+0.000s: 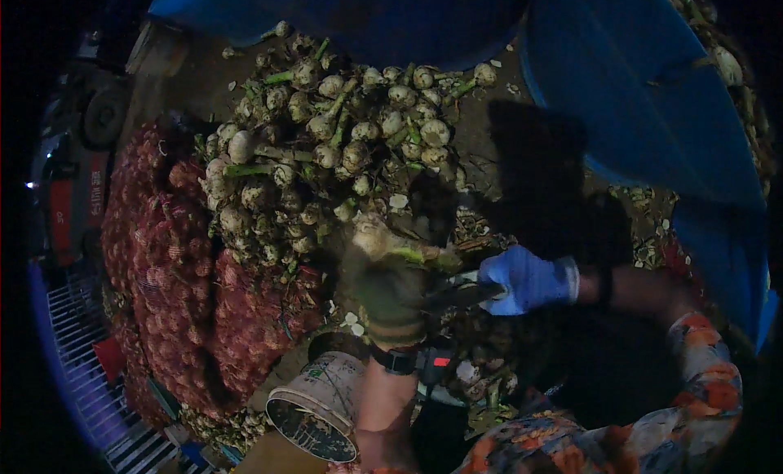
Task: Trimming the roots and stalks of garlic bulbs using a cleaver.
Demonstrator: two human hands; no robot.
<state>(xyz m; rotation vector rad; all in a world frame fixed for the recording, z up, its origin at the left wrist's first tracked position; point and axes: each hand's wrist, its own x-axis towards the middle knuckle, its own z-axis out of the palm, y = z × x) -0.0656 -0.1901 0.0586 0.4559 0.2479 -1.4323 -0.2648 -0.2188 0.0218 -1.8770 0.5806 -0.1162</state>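
My left hand (pixel 390 301), in a dark green glove with a wristwatch (pixel 395 361) behind it, is closed and somewhat blurred. It holds a garlic bulb (pixel 372 233) whose thick stalk (pixel 420 254) points right. My right hand (pixel 528 281), in a blue glove, grips dark-handled shears (pixel 469 293) close to the stalk. Part of the shears is hidden by my fingers and shadow. Beyond both hands lies a heap of garlic with stalks (pixel 355 154). Below them, several more garlic bulbs (pixel 469 371) show in deep shade.
Full red mesh sacks of garlic (pixel 175 270) stand left. A dirty white bucket (pixel 326 392) tilts beside my left forearm. Blue sheeting (pixel 636 74) rises at the far side and right. Trimmings (pixel 644 209) litter the ground. A vehicle (pixel 86 156) and metal slats (pixel 94 352) border the left.
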